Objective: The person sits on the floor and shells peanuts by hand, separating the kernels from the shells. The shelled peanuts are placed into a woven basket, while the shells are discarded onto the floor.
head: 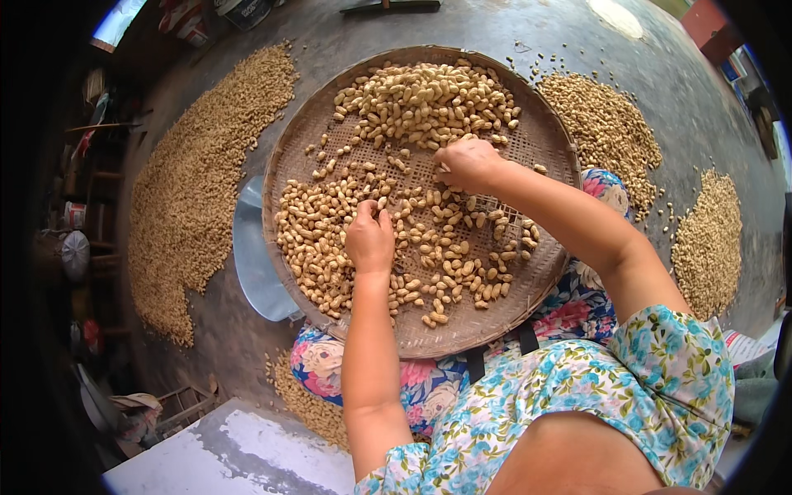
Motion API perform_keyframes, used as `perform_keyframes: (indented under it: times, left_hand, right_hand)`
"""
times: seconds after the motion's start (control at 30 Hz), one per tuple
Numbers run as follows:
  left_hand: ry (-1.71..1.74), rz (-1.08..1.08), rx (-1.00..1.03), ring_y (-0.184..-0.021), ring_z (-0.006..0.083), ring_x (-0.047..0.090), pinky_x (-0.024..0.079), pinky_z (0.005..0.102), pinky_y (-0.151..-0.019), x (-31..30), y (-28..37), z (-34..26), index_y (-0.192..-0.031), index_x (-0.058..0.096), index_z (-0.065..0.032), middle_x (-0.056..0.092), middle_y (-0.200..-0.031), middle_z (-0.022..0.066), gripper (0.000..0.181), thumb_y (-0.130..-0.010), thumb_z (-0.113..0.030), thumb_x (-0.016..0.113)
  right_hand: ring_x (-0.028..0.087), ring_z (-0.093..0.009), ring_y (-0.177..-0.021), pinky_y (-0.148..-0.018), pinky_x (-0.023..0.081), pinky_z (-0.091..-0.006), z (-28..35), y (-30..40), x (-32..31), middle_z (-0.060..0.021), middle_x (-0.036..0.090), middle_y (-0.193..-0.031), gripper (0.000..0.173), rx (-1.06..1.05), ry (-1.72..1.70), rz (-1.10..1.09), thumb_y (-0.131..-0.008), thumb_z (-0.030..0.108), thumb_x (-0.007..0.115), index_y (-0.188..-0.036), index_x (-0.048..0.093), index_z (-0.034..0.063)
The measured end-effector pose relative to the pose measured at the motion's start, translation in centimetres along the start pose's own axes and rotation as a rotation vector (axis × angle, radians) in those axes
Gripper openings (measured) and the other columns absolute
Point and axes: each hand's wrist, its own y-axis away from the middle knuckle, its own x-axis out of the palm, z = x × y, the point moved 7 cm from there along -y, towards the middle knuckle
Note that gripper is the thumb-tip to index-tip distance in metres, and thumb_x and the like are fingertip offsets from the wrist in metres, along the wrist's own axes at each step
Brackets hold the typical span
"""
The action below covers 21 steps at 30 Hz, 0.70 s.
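A round woven bamboo tray (427,346) rests on my lap, with unshelled peanuts spread over it. A dense heap of peanuts (427,102) lies at its far side. My left hand (371,238) is over the looser peanuts (315,247) on the left part of the tray, thumb and forefinger close around what looks like one peanut (382,202). My right hand (467,164) is at the near edge of the far heap, its fingers curled down; a pale bit shows at the fingertips, but whether it is held I cannot tell.
Beneath the tray's left edge sits a bluish plastic basin (257,260). Large peanut piles cover the floor at the left (198,185) and right (600,133), with a smaller one (708,247) farther right. A whitish worn slab (247,451) is at the lower left.
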Motion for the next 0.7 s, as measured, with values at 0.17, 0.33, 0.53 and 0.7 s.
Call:
perform_keyframes:
  times: [0.17,0.33,0.53,0.7]
  left_hand:
    - [0.055,0.025,-0.068,-0.060,0.0238,0.063,0.050,0.0375,-0.058,-0.2,0.0,0.2,-0.102,0.068,-0.0067,0.065,-0.064,0.0101,0.020,-0.087,-0.020,0.066]
    - [0.361,-0.060,-0.068,-0.052,0.0092,0.053,0.042,0.0252,-0.050,-0.1,-0.1,0.7,-0.100,0.067,-0.0019,0.061,-0.064,0.0011,0.017,-0.088,-0.014,0.066]
    - [1.584,0.420,-0.380,-0.059,0.0076,0.051,0.040,0.0194,-0.047,1.7,2.1,-2.0,-0.109,0.059,-0.0059,0.055,-0.076,0.0003,0.018,-0.094,-0.014,0.055]
    - [1.813,0.564,-0.443,-0.065,0.0143,0.058,0.043,0.0235,-0.047,1.3,3.5,-4.3,-0.103,0.058,-0.0078,0.060,-0.086,0.0066,0.022,-0.092,-0.022,0.047]
  right_hand:
    - [0.067,-0.029,-0.087,-0.081,0.053,-0.0384,-0.1,0.7,0.8,-0.0133,0.068,-0.089,0.022,0.074,-0.046,0.090,-0.080,0.019,0.064,-0.099,0.066,0.0073]
    - [0.063,-0.022,-0.087,-0.082,0.050,-0.0361,-2.1,2.9,0.2,-0.0066,0.066,-0.093,0.019,-0.105,-0.522,-0.129,-0.080,0.015,0.071,-0.095,0.064,0.0070]
    - [0.048,-0.004,-0.071,-0.065,0.043,-0.0227,-2.9,4.9,0.3,0.0007,0.064,-0.098,0.022,-0.092,-0.906,-0.083,-0.084,0.014,0.069,-0.105,0.062,0.0097]
    - [0.041,-0.003,-0.054,-0.045,0.034,-0.0207,-4.5,4.2,2.1,-0.0013,0.058,-0.087,0.037,0.141,-1.679,0.094,-0.087,0.022,0.065,-0.119,0.055,0.0065]
